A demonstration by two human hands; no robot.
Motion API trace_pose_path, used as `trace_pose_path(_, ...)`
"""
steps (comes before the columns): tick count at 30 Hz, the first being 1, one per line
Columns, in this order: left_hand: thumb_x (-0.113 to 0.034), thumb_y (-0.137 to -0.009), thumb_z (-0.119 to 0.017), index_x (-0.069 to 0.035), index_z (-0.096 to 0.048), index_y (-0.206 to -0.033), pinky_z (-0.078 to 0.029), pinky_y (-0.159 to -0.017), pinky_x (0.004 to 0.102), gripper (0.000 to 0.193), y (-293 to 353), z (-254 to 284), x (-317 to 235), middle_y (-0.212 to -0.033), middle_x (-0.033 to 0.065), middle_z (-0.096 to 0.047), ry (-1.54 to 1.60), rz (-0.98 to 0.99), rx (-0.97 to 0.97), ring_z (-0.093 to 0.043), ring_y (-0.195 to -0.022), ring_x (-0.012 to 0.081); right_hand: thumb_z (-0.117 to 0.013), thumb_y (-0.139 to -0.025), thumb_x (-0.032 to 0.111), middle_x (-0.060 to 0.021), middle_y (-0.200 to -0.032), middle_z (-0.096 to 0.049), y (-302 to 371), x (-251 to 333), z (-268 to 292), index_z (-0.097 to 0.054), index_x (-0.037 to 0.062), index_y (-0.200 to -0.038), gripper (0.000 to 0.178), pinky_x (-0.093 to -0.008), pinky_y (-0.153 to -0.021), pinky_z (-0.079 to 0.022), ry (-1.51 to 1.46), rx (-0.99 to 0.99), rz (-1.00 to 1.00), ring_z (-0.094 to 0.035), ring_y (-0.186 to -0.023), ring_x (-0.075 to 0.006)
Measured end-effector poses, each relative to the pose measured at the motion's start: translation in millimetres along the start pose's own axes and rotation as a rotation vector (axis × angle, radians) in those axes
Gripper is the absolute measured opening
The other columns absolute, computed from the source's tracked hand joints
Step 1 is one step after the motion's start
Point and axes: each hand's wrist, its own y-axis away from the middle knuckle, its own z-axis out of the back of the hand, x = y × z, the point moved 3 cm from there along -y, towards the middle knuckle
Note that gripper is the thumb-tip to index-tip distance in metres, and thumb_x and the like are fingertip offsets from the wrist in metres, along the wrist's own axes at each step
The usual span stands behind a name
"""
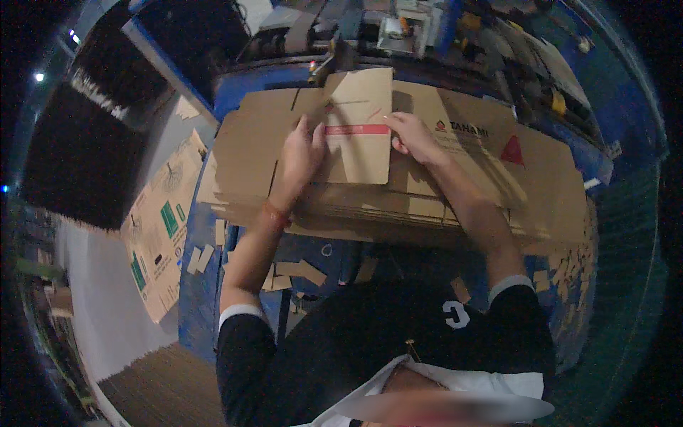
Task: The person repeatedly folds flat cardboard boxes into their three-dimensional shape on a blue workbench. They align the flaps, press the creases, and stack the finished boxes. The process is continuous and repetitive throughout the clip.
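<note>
Card (359, 158) spans both hands over the middle of the box stack (245, 146). Right hand (415, 136) pinches its right edge; left hand (302, 153) meets the left, grip unclear. Uneven pulling could crease it.

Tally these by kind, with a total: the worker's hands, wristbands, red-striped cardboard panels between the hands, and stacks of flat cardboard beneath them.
Hands: 2 (left hand, right hand)
Wristband: 1
Red-striped cardboard panel: 1
Stack of flat cardboard: 1
Total: 5
</note>
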Motion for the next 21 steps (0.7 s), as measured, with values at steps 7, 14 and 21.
trace_pose_path(7, -0.032, -0.09, -0.052, 0.0, -0.068, -0.09, -0.047, -0.077, 0.0487, 0.036, -43, -51, 23, -0.087, 0.0257, -0.064, 0.116, 0.227, 0.176, -0.06, -0.087, 0.0435, -0.05, -0.095, 0.024, -0.0032, -0.066, -0.06, 12, -3, 2, -0.06, 0.0007, -0.087, 0.026, -0.024, -0.039, -0.042, 0.023, -0.027, 0.145, -0.055, -0.045, -0.0086)
trace_pose_path(14, -0.032, -0.091, -0.049, 0.001, -0.068, -0.087, -0.048, -0.076, 0.049, 0.038, -46, -56, 24, -0.083, 0.026, -0.063, 0.124, 0.302, 0.189, -0.061, -0.084, 0.0436, -0.049, -0.095, 0.022, -0.0025, -0.06, -0.057, 10, -4, 0, -0.058, 0.0011, -0.081, 0.027, -0.0224, -0.041, -0.045, 0.237, -0.047, 0.066, -0.056, -0.045, -0.0092)
trace_pose_path(21, -0.036, -0.092, -0.046, 0.002, -0.066, -0.09, -0.047, -0.077, 0.0488, 0.043, -52, -67, 28, -0.084, 0.0273, -0.063, 0.011, 0.163, 0.175, -0.06, -0.084, 0.0457, -0.054, -0.094, 0.023, -0.0084, -0.07, -0.063, 12, 6, -3, -0.058, -0.0036, -0.096, 0.027, -0.0259, -0.047, -0.05, 0.268, -0.082, -0.014, -0.062, -0.054, -0.0126)
